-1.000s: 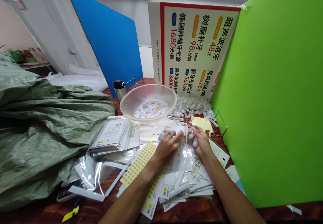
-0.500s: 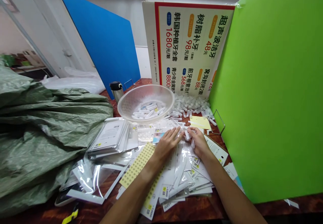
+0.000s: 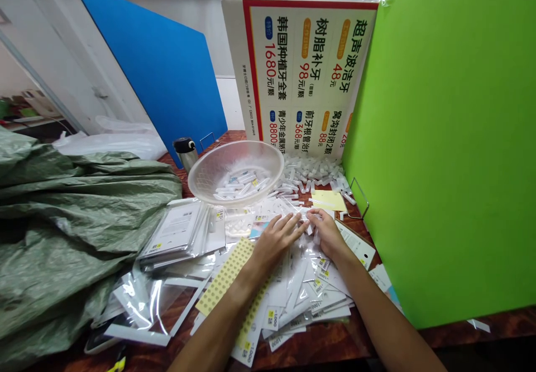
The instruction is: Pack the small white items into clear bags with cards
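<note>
My left hand [image 3: 278,241] lies palm down, fingers spread, over clear plastic sleeves and printed cards [image 3: 293,299] in the middle of the table. Beside its fingertips, my right hand [image 3: 329,231] pinches something white and small that I cannot make out. Just beyond both hands are many small white plastic pieces [image 3: 310,172]. A yellow sheet of round stickers [image 3: 226,274] runs partly under my left forearm. Behind my left hand, a translucent bowl [image 3: 196,179] holds more white pieces. A plain yellow paper [image 3: 329,200] lies beyond my right hand.
Stacked sleeved cards [image 3: 173,229] lie left of the hands, beside a green crumpled cover [image 3: 84,210]. A flask [image 3: 185,153] stands behind the bowl. Upright boards surround the work: blue [image 3: 163,53], printed [image 3: 301,70] and green [image 3: 452,137], with a wire stand [image 3: 366,199] at the right.
The view has shifted slightly, so most things appear a little further left. My right fingers have moved slightly closer to my left fingertips. The left hand remains spread.
</note>
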Demonstrator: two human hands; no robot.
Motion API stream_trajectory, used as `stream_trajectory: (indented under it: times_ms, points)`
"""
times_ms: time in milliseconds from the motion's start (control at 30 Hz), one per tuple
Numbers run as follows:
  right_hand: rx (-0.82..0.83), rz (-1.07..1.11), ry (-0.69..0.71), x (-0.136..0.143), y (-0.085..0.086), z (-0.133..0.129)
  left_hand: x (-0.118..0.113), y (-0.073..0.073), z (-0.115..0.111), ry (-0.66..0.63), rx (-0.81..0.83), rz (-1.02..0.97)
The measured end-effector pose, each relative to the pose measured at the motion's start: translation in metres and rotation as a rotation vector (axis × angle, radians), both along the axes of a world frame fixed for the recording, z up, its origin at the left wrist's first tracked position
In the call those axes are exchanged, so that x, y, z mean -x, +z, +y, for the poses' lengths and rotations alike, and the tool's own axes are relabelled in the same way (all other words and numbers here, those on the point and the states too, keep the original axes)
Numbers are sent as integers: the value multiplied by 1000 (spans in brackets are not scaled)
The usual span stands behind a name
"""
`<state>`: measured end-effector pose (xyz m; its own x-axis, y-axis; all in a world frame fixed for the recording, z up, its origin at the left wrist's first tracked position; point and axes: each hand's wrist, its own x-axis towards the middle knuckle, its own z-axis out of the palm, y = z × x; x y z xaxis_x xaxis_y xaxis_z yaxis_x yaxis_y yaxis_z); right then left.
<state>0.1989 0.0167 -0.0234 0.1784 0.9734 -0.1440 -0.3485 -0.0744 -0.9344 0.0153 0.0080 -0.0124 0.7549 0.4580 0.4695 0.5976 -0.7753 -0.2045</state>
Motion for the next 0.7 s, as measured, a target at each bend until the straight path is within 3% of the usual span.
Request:
stream_trajectory:
  times_ms: [133, 267, 433, 600, 700]
  points:
    - [-33, 30, -17, -1, 5, -1, -2, -2, -1, 2, 49, -70]
    - [-171, -92, -48, -1, 14, -3, -2, -6, -1, 60, 131, -314]
    - [-359, -232, -70, -2, 24, -6, 5, 0, 2, 109, 73, -488]
    - [-509, -288, 9, -5, 35, -15, 17, 16, 7, -78, 206, -547]
    - [-561, -256, 36, -5, 40, -20, 23, 25, 8, -116, 336, -673]
